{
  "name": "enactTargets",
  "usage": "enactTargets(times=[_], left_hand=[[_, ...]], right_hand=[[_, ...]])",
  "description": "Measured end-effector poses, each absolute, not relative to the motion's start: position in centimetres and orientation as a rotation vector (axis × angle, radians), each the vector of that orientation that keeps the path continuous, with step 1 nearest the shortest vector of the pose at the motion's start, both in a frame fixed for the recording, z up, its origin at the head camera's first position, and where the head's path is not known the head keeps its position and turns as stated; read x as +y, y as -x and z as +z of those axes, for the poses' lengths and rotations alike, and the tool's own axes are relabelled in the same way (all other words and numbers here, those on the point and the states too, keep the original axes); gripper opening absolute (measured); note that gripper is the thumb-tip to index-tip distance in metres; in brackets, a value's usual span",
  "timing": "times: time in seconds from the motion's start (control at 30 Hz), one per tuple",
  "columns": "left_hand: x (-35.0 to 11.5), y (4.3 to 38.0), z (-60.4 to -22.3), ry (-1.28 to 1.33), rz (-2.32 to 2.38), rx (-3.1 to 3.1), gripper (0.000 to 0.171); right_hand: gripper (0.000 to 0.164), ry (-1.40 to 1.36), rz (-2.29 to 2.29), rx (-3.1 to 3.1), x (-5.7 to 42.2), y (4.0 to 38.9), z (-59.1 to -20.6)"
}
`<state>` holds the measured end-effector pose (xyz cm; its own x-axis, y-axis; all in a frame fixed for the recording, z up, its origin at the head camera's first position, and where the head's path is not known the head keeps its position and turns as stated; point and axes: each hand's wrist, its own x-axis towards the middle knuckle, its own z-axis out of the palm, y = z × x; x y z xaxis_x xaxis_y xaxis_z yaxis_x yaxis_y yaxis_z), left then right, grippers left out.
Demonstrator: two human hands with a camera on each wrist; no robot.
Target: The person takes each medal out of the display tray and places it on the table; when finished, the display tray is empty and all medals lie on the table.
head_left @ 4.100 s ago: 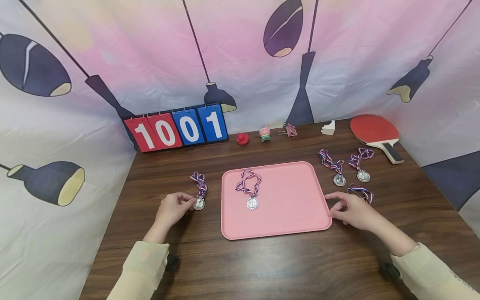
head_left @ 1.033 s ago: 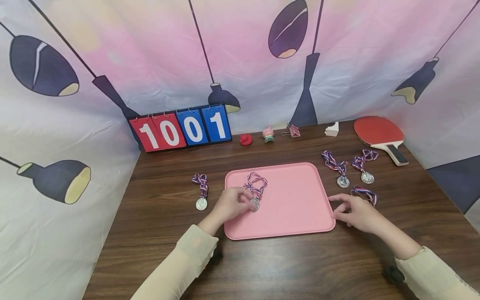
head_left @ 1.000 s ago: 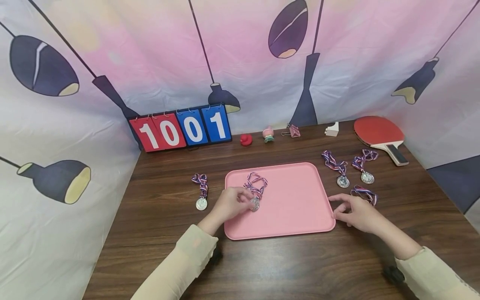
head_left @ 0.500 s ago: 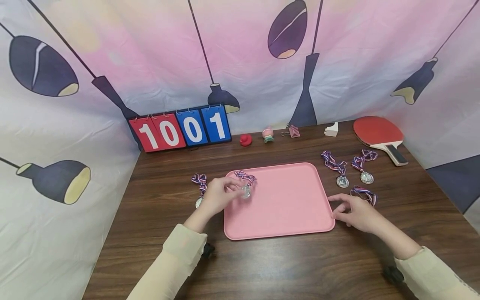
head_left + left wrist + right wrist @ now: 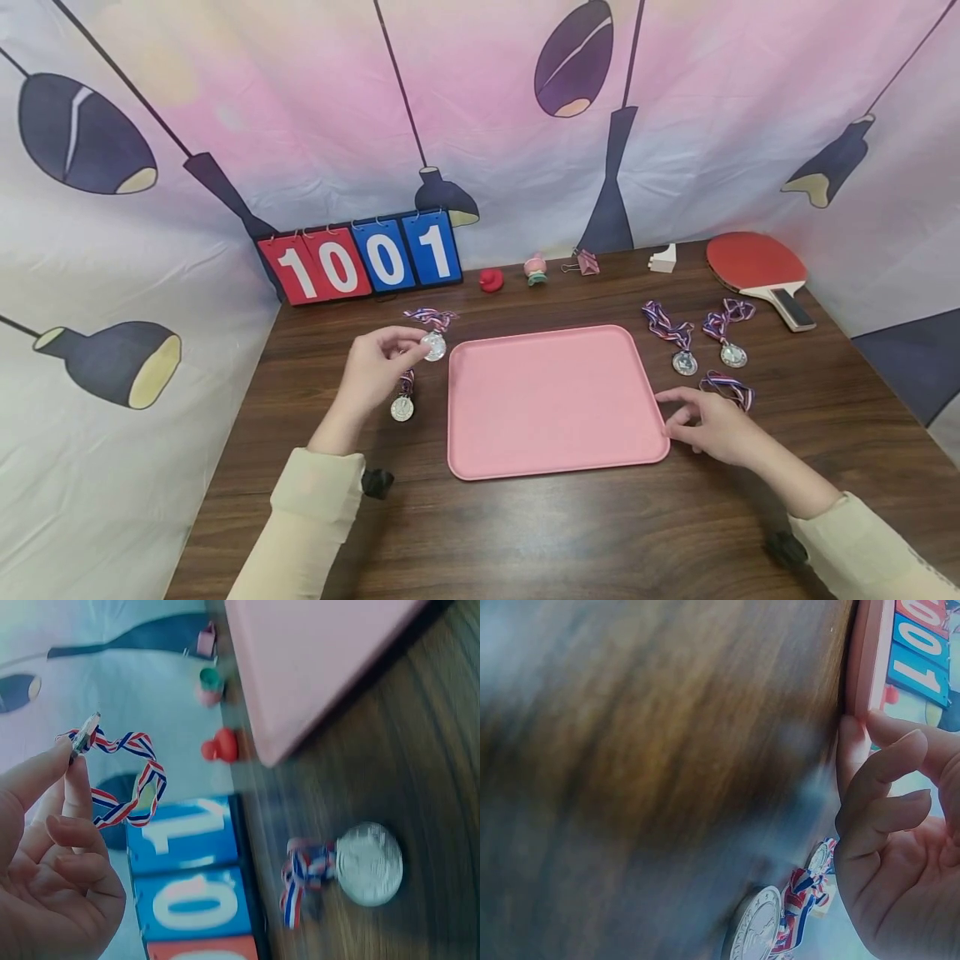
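A silver medal point(image 5: 434, 346) on a red, white and blue ribbon is pinched between the thumb and fingers of my left hand point(image 5: 371, 371), raised above the table left of the pink tray point(image 5: 558, 400). In the left wrist view the held medal point(image 5: 86, 735) shows edge-on, its ribbon looping away. Below that hand another silver medal point(image 5: 402, 407) lies on the wood, its ribbon partly covered. My right hand point(image 5: 712, 425) touches the tray's right edge with thumb and index fingertips spread along it; the other fingers bend loosely, holding nothing.
Two medals, one nearer point(image 5: 685, 362) and one farther right point(image 5: 734, 355), lie right of the tray. A ribbon point(image 5: 727, 387) shows beside my right hand. Along the back stand a scoreboard point(image 5: 363, 258), red duck point(image 5: 491, 280), small figure point(image 5: 536, 268), binder clip point(image 5: 583, 262), white block point(image 5: 663, 258) and paddle point(image 5: 757, 262).
My left hand let go of the table medal, took the medal from the tray, lifted it and carried it left past the tray's edge. The right hand has stayed at the tray.
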<state>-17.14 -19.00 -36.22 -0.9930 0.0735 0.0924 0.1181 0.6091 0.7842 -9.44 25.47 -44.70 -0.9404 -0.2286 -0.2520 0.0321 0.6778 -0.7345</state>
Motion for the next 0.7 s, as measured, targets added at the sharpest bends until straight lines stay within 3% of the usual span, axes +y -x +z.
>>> enactTargets(times=[0.33, 0.7], left_hand=[[-23.5, 16.3, -36.5, -0.064, -1.316, -2.763, 0.038], [-28.7, 15.7, -39.4, -0.231, -1.233, -2.775, 0.042]], right_hand=[[0.045, 0.165, -1.128, 2.577, 25.6, 9.5, -44.9], [0.046, 0.163, -1.136, 2.561, 25.5, 9.5, -44.8]])
